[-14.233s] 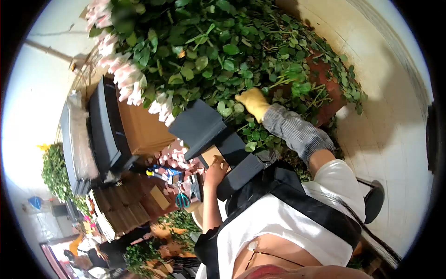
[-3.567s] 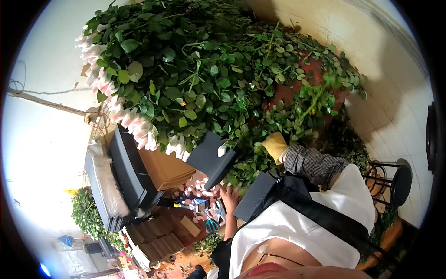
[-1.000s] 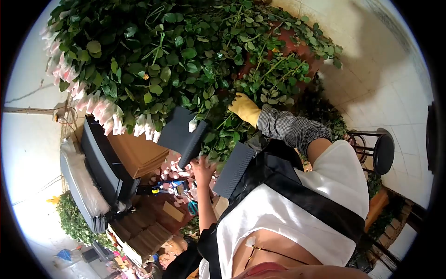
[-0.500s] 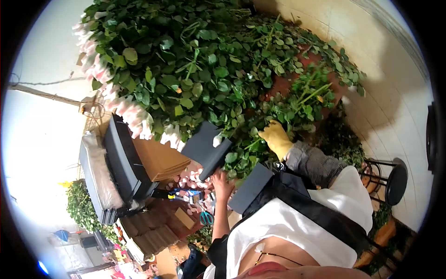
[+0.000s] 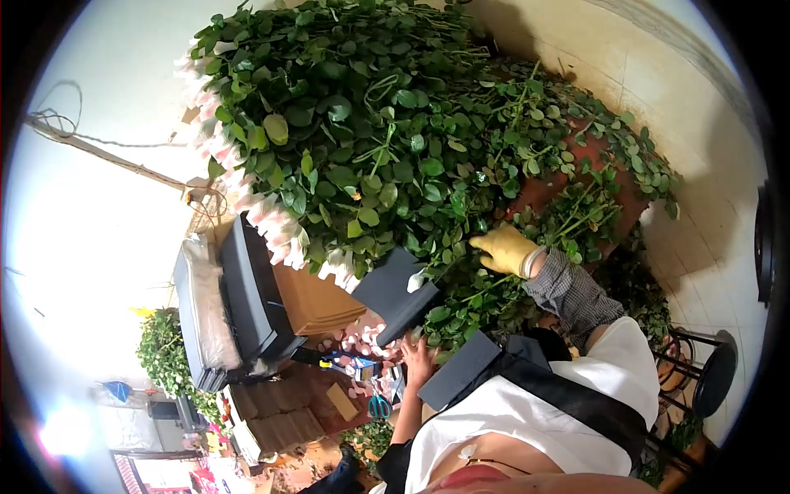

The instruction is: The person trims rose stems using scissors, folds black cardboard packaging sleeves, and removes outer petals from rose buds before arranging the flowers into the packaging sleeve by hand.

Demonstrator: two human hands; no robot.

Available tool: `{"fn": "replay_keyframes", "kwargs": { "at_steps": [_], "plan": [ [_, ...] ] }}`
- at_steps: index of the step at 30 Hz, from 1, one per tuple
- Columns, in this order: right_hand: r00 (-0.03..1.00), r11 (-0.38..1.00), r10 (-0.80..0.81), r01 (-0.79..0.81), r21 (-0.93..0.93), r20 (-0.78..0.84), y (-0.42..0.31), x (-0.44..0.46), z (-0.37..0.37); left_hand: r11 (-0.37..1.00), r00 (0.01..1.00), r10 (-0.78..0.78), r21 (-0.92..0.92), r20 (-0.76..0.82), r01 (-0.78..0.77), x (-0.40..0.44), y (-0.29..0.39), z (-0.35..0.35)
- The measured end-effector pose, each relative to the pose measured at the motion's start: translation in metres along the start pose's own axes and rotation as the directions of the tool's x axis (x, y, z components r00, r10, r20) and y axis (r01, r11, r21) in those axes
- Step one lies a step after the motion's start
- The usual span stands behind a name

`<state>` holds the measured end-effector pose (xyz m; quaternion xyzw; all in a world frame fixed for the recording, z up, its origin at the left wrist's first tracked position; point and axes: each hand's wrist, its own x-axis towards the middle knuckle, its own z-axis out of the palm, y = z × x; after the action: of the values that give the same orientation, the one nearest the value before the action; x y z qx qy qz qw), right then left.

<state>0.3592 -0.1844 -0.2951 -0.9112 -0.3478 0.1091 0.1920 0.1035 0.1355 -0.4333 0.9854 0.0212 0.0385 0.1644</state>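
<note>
My left hand [image 5: 418,362], bare, has its fingers stretched out and apart beside the lower end of a dark padded block [image 5: 403,305], over loose pink petals. A pale rose bloom [image 5: 415,281] lies on that block. My right hand [image 5: 506,249], in a yellow glove, reaches into the leaves with its fingers closed. What they grip is hidden among the foliage. A big heap of leafy pink roses [image 5: 346,156] spreads in front of me, blooms toward the left. Below the glove lie more leafy stems [image 5: 485,305].
Dark boxes [image 5: 251,288] and brown cardboard sheets [image 5: 317,300] stand left of the roses. Teal scissors [image 5: 379,406] lie near my left forearm, by stacked brown cardboard [image 5: 276,412]. A black stool [image 5: 714,383] stands at right. Another dark block [image 5: 462,370] sits against my chest.
The whole view has shifted, moving the scene right and down. My gloved hand has turned, its fingers now pointing left into the leaves. My left hand stays by the padded block.
</note>
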Motion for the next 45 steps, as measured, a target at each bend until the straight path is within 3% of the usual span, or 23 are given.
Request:
{"fn": "replay_keyframes", "kwargs": {
  "at_steps": [3,4,6,8,10,12,13,14,16,20,21,24,28,30,31,33,34,37,38,41,42,44,45],
  "plan": [
    [0.901,0.972,-0.202,0.233,0.037,-0.384,-0.011,0.043,-0.042,0.998,0.999,-0.019,-0.061,-0.031,0.017,0.0,0.016,-0.013],
    [0.774,0.932,-0.32,0.361,-0.035,-0.547,-0.017,0.064,-0.056,0.994,0.998,-0.024,-0.108,-0.057,0.018,0.003,0.017,-0.018],
    [0.661,0.872,-0.359,0.49,0.016,-0.659,-0.045,0.092,-0.122,0.989,0.995,-0.064,-0.14,-0.072,0.054,-0.001,0.011,-0.013],
    [0.385,0.788,-0.384,0.61,-0.081,-0.839,-0.058,0.136,-0.177,0.972,0.99,-0.111,-0.215,-0.084,0.091,-0.004,0.005,-0.007],
    [0.241,0.787,-0.336,0.604,-0.13,-0.91,-0.064,0.195,-0.233,0.955,0.987,-0.149,-0.267,-0.061,0.128,-0.004,0.004,-0.005],
    [0.13,0.877,-0.31,0.421,-0.231,-0.942,-0.057,0.252,-0.276,0.968,0.989,-0.133,-0.223,-0.067,0.115,-0.005,-0.002,-0.001],
    [0.137,0.927,-0.279,0.298,-0.229,-0.951,-0.044,0.294,-0.281,0.969,0.99,-0.12,-0.227,-0.075,0.1,-0.003,0.002,-0.004],
    [0.35,0.983,-0.168,0.13,-0.13,-0.922,-0.04,0.315,-0.276,0.969,0.991,-0.108,-0.232,-0.082,0.087,-0.002,0.007,-0.008],
    [0.657,0.991,-0.051,0.127,0.043,-0.752,-0.029,0.349,-0.264,0.98,0.992,-0.084,-0.19,-0.099,0.064,-0.002,0.006,-0.01],
    [0.653,0.988,-0.071,-0.057,-0.143,-0.754,-0.03,0.345,-0.25,0.971,0.991,-0.129,-0.207,-0.036,0.118,-0.003,0.002,-0.005],
    [0.718,0.984,-0.065,-0.067,-0.162,-0.693,-0.03,0.346,-0.254,0.972,0.992,-0.099,-0.221,-0.084,0.079,-0.004,0.003,-0.004],
    [0.678,0.982,-0.026,-0.118,-0.144,-0.735,-0.024,0.354,-0.261,0.946,0.989,-0.134,-0.307,-0.068,0.107,-0.003,0.003,-0.004],
    [0.176,0.993,0.031,0.107,0.051,-0.984,-0.044,0.274,-0.27,0.947,0.986,-0.143,-0.302,-0.09,0.11,-0.005,0.001,0.001],
    [0.026,0.959,0.112,0.259,0.115,-0.993,-0.048,0.241,-0.257,0.95,0.986,-0.13,-0.298,-0.1,0.095,-0.006,0.001,0.001],
    [0.033,0.926,0.089,0.366,0.095,-0.995,-0.052,0.22,-0.254,0.949,0.985,-0.146,-0.294,-0.09,0.114,-0.007,-0.001,0.002],
    [0.274,0.977,0.023,0.198,0.08,-0.961,-0.051,0.219,-0.242,0.953,0.984,-0.143,-0.283,-0.102,0.109,-0.003,0.001,0.001],
    [0.508,0.999,0.044,-0.034,0.031,-0.86,-0.051,0.222,-0.236,0.953,0.986,-0.131,-0.286,-0.1,0.097,-0.003,0.002,0.0],
    [0.338,0.978,-0.206,0.082,-0.19,-0.918,-0.047,0.208,-0.2,0.954,0.986,-0.103,-0.292,-0.13,0.061,-0.003,-0.001,0.002],
    [0.341,0.979,-0.204,0.074,-0.19,-0.918,-0.042,0.207,-0.193,0.953,0.987,-0.098,-0.297,-0.124,0.058,-0.005,-0.005,0.006],
    [0.093,0.927,-0.319,0.235,-0.291,-0.943,-0.03,0.203,-0.188,0.958,0.988,-0.083,-0.282,-0.133,0.043,-0.005,-0.014,0.011],
    [0.095,0.929,-0.322,0.222,-0.295,-0.942,-0.028,0.194,-0.192,0.957,0.989,-0.072,-0.289,-0.129,0.033,-0.004,-0.015,0.012],
    [0.27,0.922,-0.357,0.254,-0.291,-0.894,-0.031,0.167,-0.21,0.971,0.984,-0.046,-0.241,-0.171,0.004,-0.005,-0.017,0.015],
    [0.261,0.903,-0.388,0.299,-0.308,-0.884,-0.032,0.157,-0.22,0.978,0.987,-0.029,-0.207,-0.159,-0.005,-0.004,-0.015,0.011]
  ]
}}
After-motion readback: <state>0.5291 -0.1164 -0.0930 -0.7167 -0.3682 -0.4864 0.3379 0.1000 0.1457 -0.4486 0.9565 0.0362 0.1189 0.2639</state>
